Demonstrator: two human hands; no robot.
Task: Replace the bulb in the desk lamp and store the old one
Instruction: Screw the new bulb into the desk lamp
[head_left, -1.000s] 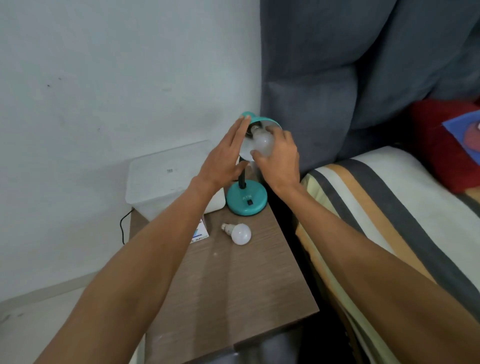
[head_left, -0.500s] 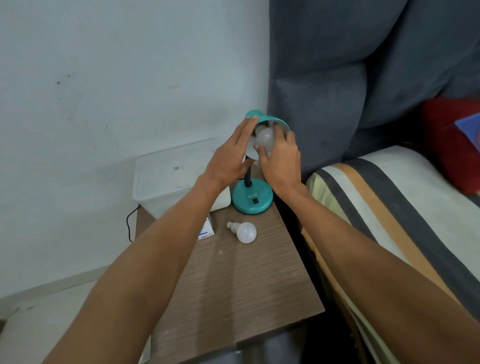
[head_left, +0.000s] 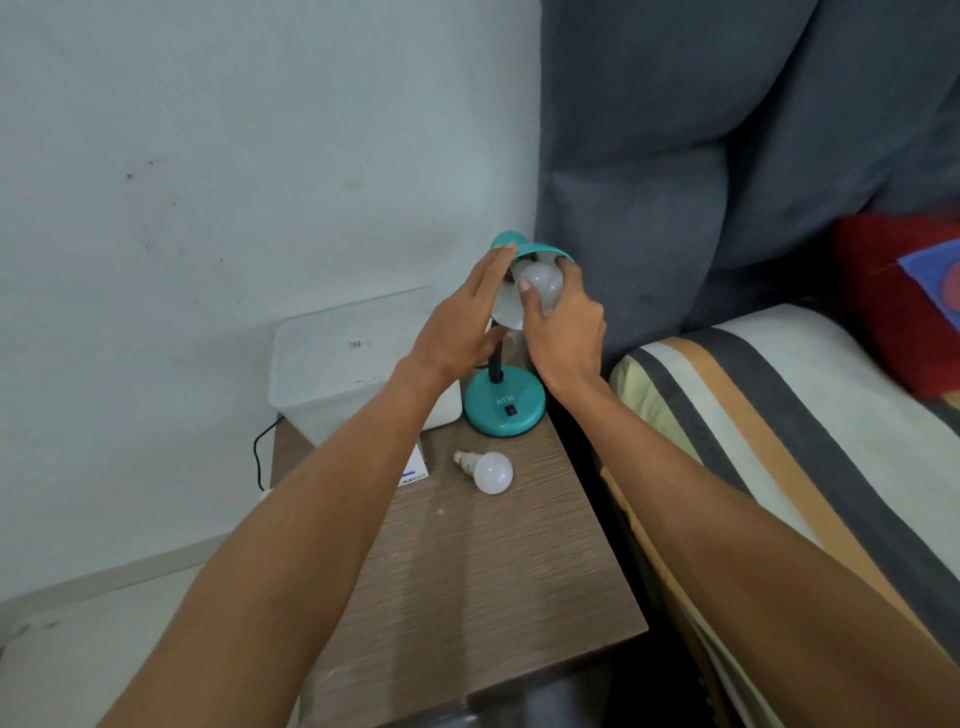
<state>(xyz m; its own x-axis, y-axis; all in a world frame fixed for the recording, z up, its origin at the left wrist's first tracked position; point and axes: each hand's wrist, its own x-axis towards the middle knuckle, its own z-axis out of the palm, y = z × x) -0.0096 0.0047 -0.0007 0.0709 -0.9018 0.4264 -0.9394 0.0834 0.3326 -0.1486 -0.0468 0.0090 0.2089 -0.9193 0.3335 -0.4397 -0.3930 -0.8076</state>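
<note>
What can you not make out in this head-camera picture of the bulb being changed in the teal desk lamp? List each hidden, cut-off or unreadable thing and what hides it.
1. Lamp socket: hidden in the head view by the bulb and right hand.
2. Small box: mostly covered by the left forearm; print too small.
3. Label on the white container: too small to read.
4. Cable: its ends hidden behind the table.

A home bedroom. At right lies a bed with a striped sheet, against a grey padded headboard. At centre a wooden nightstand carries a teal lamp by a plain white wall at left.
</note>
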